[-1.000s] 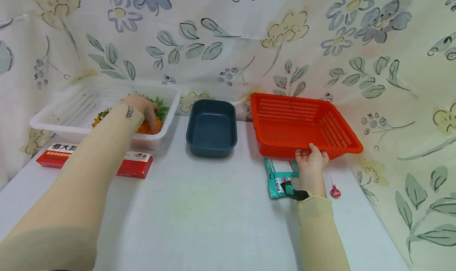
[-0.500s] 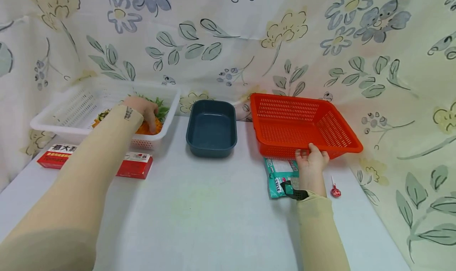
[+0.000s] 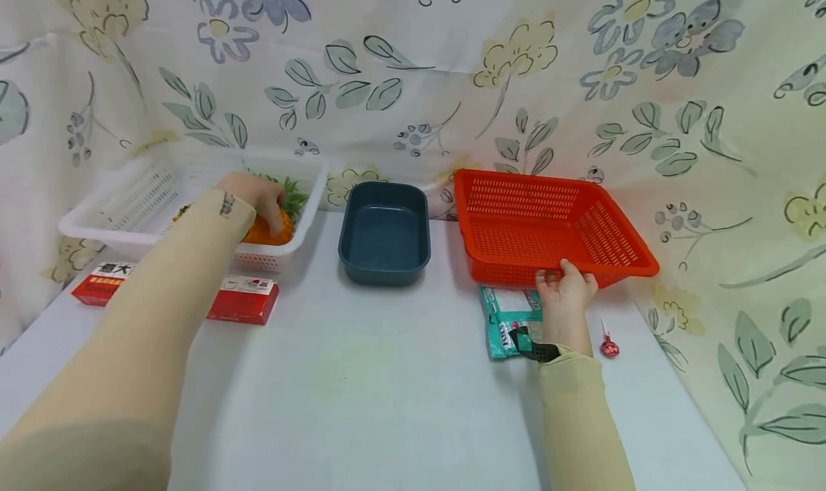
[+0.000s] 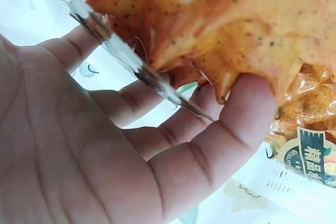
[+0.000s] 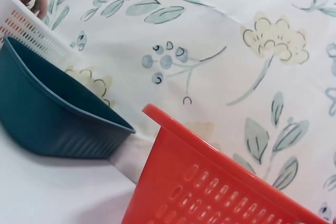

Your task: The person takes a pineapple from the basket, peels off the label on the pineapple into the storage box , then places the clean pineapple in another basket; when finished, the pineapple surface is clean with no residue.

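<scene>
My left hand (image 3: 253,198) reaches into the white basket (image 3: 97,227) at the left. Its fingers curl round an orange package (image 4: 173,19) with a spiky, dark-speckled look; in the left wrist view a silvery strip with a zigzag end runs beside it. Green leaves (image 3: 295,198) show just beyond the hand. At the right, my right hand (image 3: 565,294) grips the near rim of an upright red basket (image 3: 523,233), palm up; the basket's visible floor is bare. Its hand hardly enters the right wrist view.
Between the baskets stands a dark blue tub (image 3: 384,272). A red and white box (image 3: 245,301) lies below my left forearm. Under my right wrist is a teal packet (image 3: 500,322), with a red lollipop (image 3: 609,348) to its right. Flowered cloth (image 3: 413,104) rises behind everything.
My left forearm has shifted slightly left and covers a little more of the red box's lettering. Both hands keep their places, the left at the orange package, the right at the rim.
</scene>
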`<state>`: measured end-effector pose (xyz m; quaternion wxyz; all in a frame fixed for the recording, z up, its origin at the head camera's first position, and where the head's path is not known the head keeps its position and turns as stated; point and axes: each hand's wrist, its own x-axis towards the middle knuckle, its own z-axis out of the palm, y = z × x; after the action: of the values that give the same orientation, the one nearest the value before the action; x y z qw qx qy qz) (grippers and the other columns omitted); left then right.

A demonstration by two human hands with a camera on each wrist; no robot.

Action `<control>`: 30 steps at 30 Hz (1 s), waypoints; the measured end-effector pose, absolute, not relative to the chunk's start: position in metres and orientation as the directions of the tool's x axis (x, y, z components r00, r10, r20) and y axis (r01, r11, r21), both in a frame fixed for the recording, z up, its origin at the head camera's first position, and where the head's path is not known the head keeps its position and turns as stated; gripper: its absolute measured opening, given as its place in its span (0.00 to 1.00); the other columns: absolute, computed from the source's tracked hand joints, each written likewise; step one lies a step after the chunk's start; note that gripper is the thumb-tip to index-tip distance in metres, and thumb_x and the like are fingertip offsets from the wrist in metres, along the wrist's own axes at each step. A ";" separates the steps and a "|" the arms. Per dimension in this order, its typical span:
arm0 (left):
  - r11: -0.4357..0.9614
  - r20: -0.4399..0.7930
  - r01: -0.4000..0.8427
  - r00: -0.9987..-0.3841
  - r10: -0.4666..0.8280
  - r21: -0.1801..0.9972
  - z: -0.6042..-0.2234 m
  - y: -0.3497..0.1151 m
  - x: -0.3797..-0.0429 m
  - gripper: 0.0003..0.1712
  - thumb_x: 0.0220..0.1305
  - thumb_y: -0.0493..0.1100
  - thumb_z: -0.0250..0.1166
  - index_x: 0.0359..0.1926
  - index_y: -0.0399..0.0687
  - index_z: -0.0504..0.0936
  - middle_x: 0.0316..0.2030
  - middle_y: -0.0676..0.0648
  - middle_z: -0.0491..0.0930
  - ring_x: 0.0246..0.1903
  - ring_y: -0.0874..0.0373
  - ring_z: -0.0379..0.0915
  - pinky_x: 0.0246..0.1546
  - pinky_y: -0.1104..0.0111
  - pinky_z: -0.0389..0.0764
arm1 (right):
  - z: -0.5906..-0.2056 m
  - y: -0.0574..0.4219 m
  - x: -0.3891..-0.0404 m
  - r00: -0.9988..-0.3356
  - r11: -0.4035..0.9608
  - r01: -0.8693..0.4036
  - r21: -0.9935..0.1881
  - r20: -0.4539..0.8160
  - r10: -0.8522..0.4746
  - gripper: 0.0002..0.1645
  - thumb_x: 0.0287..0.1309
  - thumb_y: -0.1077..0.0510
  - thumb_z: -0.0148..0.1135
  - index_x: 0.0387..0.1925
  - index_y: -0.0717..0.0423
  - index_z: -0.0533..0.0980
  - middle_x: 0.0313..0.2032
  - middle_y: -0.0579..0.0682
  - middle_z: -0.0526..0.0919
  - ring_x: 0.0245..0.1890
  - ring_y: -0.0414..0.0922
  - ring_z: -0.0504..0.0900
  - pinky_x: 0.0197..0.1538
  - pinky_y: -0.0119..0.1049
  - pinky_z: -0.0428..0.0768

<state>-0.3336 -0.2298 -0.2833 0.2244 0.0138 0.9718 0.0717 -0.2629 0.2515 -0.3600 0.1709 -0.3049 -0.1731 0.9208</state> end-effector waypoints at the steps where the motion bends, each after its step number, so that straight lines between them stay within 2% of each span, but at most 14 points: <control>1: 0.989 -0.437 0.000 -0.897 0.065 0.146 -0.282 -0.230 -0.333 0.40 0.43 0.44 0.70 0.58 0.40 0.63 0.51 0.33 0.64 0.48 0.39 0.56 0.42 0.52 0.76 | -0.360 0.251 -0.263 -0.756 -0.880 -0.210 -0.426 -0.500 0.422 0.38 0.61 0.66 0.53 0.60 0.27 0.53 0.53 0.39 0.61 0.56 0.42 0.62 0.51 0.34 0.68; 13: 0.985 -0.444 0.007 -0.892 0.085 0.174 -0.269 -0.228 -0.331 0.39 0.42 0.42 0.70 0.56 0.42 0.63 0.47 0.36 0.63 0.47 0.41 0.56 0.37 0.58 0.74 | -0.360 0.255 -0.262 -0.762 -0.889 -0.193 -0.415 -0.507 0.403 0.36 0.61 0.65 0.53 0.59 0.27 0.52 0.53 0.39 0.61 0.56 0.43 0.64 0.49 0.34 0.69; 19: 0.984 -0.452 0.006 -0.888 0.087 0.179 -0.257 -0.230 -0.331 0.38 0.44 0.46 0.69 0.56 0.46 0.63 0.47 0.37 0.63 0.48 0.41 0.54 0.37 0.57 0.71 | -0.359 0.255 -0.262 -0.775 -0.889 -0.185 -0.419 -0.493 0.394 0.37 0.62 0.65 0.52 0.60 0.28 0.50 0.58 0.39 0.58 0.53 0.43 0.64 0.48 0.34 0.67; 24: 0.979 -0.464 0.017 -0.879 0.111 0.202 -0.248 -0.236 -0.333 0.39 0.46 0.48 0.68 0.57 0.47 0.60 0.49 0.36 0.62 0.48 0.40 0.55 0.38 0.56 0.70 | -0.358 0.254 -0.261 -0.776 -0.882 -0.185 -0.433 -0.487 0.401 0.33 0.62 0.65 0.52 0.58 0.30 0.52 0.56 0.40 0.59 0.51 0.44 0.65 0.47 0.33 0.66; 30: 0.971 -0.457 0.060 -0.874 0.163 0.232 -0.240 -0.238 -0.334 0.39 0.49 0.47 0.66 0.59 0.46 0.56 0.50 0.35 0.62 0.47 0.41 0.57 0.38 0.58 0.72 | -0.358 0.254 -0.262 -0.778 -0.882 -0.180 -0.436 -0.485 0.399 0.32 0.62 0.65 0.51 0.58 0.31 0.53 0.55 0.40 0.59 0.50 0.43 0.64 0.45 0.33 0.65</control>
<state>-0.3344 -0.2379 -0.2399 0.2438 0.0580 0.9623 0.1057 -0.2621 0.2538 -0.3577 0.1564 -0.2939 -0.1861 0.9244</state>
